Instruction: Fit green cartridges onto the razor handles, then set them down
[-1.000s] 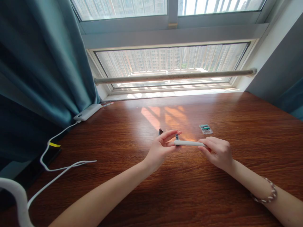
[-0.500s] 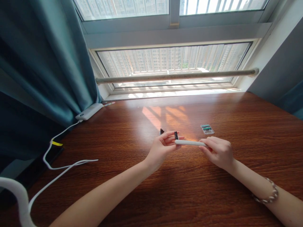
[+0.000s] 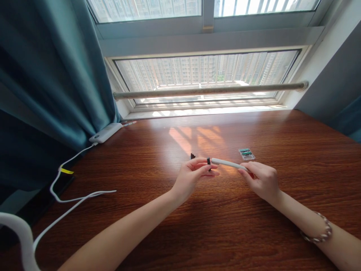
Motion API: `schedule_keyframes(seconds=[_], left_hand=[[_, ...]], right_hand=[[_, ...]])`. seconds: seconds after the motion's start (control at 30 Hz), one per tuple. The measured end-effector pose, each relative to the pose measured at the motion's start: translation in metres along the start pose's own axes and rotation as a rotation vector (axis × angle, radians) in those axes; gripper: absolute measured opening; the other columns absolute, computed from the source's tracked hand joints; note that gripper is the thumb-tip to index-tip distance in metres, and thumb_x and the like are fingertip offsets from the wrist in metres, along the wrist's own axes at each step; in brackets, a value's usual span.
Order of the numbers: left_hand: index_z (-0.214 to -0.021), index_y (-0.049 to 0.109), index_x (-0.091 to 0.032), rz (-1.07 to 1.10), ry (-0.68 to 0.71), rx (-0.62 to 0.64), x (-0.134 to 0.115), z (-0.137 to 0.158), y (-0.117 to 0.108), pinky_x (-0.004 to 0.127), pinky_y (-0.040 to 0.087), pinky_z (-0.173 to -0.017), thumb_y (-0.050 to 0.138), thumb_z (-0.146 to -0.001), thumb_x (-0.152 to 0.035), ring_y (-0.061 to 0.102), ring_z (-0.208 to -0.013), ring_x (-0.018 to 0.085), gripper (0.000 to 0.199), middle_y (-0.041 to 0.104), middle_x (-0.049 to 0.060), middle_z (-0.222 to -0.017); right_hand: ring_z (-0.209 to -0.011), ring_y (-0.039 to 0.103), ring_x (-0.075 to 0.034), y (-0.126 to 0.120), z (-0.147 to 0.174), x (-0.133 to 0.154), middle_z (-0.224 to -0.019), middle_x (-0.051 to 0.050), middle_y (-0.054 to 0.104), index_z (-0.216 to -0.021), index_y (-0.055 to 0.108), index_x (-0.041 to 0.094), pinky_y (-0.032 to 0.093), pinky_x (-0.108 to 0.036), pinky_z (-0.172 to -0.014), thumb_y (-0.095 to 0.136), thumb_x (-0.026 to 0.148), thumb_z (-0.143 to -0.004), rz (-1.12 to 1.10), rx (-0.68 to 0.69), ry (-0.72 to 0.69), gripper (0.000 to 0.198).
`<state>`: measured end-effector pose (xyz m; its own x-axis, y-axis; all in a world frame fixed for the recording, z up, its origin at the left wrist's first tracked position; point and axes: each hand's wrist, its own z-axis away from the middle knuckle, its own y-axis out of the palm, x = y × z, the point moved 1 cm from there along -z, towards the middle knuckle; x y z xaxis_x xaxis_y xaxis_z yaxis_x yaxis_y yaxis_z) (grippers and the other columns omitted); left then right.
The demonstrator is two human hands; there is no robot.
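Note:
My left hand [image 3: 189, 173] pinches a small black rectangular piece [image 3: 208, 162], which looks like a razor head, between thumb and fingers. In my right hand [image 3: 261, 177] is the handle of a slim white toothbrush [image 3: 229, 164]. Its head, with dark bristles facing down, points left and lies close beside the black piece; whether they touch I cannot tell. Just behind my left fingers a black object [image 3: 192, 156] shows in part, the rest hidden by the hand. Beyond my right hand, a clear plastic case [image 3: 246, 154] with dark and teal strips lies on the table.
The brown wooden table [image 3: 152, 233] reaches to the window sill. A white power bank [image 3: 105, 134] lies at the left by the blue curtain [image 3: 56, 67], and white cables [image 3: 81, 198] run over the left side. A metal rail [image 3: 208, 90] crosses the window.
The toothbrush head has risen and tilted, so its bristles now show. My left fingers have turned the black piece, and the thumb now presses on its lower part.

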<state>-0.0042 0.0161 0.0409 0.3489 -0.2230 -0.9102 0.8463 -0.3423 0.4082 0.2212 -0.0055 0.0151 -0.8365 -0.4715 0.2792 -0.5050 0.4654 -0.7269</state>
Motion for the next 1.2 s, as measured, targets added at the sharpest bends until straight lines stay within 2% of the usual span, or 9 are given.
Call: schedule_keyframes(seconds=[0.1,0.23,0.67,0.8,0.93,1.07,1.2], left_hand=[[-0.085,0.063,-0.013,-0.047,0.008,-0.010,-0.0016,0.0012,0.0010,0.038,0.050,-0.076,0.068,-0.067,-0.022,0.066,-0.070,0.020,0.020,0.070,0.008,-0.082],[-0.083,0.063,-0.013,-0.102,0.024,-0.024,-0.0030,0.0027,0.0029,0.041,0.051,-0.075,0.071,-0.063,-0.021,0.066,-0.070,0.022,0.023,0.070,0.007,-0.077],[-0.080,0.065,-0.012,-0.169,0.073,-0.036,-0.0020,0.0031,0.0027,0.038,0.052,-0.073,0.070,-0.064,-0.019,0.067,-0.069,0.022,0.018,0.070,0.007,-0.078],[-0.080,0.065,-0.012,-0.183,0.085,-0.048,-0.0017,0.0035,0.0032,0.039,0.052,-0.074,0.070,-0.064,-0.020,0.067,-0.069,0.023,0.018,0.070,0.007,-0.078],[-0.081,0.065,-0.013,-0.168,0.080,-0.037,-0.0017,0.0037,0.0034,0.039,0.052,-0.075,0.070,-0.064,-0.020,0.066,-0.071,0.023,0.018,0.070,0.007,-0.079],[-0.080,0.065,-0.013,-0.155,0.072,-0.019,-0.0012,0.0042,0.0038,0.040,0.051,-0.075,0.070,-0.064,-0.020,0.066,-0.070,0.023,0.018,0.070,0.007,-0.079],[-0.079,0.066,-0.014,-0.173,0.069,-0.017,0.0004,0.0039,0.0031,0.036,0.049,-0.077,0.071,-0.062,-0.020,0.065,-0.074,0.021,0.019,0.070,0.006,-0.080]], right_hand=[[-0.056,0.053,-0.012,-0.0017,-0.0003,0.0006,-0.063,-0.002,0.060,-0.079,0.063,0.016,0.035,-0.023,-0.057,0.048,0.030,-0.083,-0.073,-0.006,0.010,0.021],[-0.056,0.052,-0.013,-0.0019,0.0004,0.0022,-0.062,-0.003,0.059,-0.081,0.062,0.015,0.036,-0.023,-0.056,0.046,0.030,-0.084,-0.103,0.042,-0.044,0.022],[-0.056,0.055,-0.013,0.0001,0.0011,0.0003,-0.063,-0.002,0.062,-0.079,0.064,0.017,0.036,-0.023,-0.056,0.047,0.030,-0.084,-0.092,0.020,0.046,0.021],[-0.054,0.053,-0.012,-0.0005,0.0009,0.0018,-0.061,-0.002,0.060,-0.079,0.063,0.016,0.036,-0.023,-0.055,0.046,0.031,-0.084,-0.126,0.034,-0.005,0.023],[-0.056,0.055,-0.013,-0.0005,0.0011,0.0022,-0.064,-0.003,0.062,-0.079,0.064,0.017,0.036,-0.023,-0.056,0.047,0.031,-0.084,-0.097,0.037,0.041,0.023],[-0.053,0.054,-0.012,0.0001,0.0010,0.0024,-0.062,-0.002,0.062,-0.078,0.065,0.017,0.037,-0.023,-0.055,0.046,0.033,-0.083,-0.134,0.057,0.020,0.025],[-0.047,0.049,-0.010,0.0018,-0.0013,0.0013,-0.055,0.000,0.058,-0.075,0.066,0.018,0.034,-0.021,-0.049,0.047,0.035,-0.083,-0.180,0.080,0.174,0.027]])
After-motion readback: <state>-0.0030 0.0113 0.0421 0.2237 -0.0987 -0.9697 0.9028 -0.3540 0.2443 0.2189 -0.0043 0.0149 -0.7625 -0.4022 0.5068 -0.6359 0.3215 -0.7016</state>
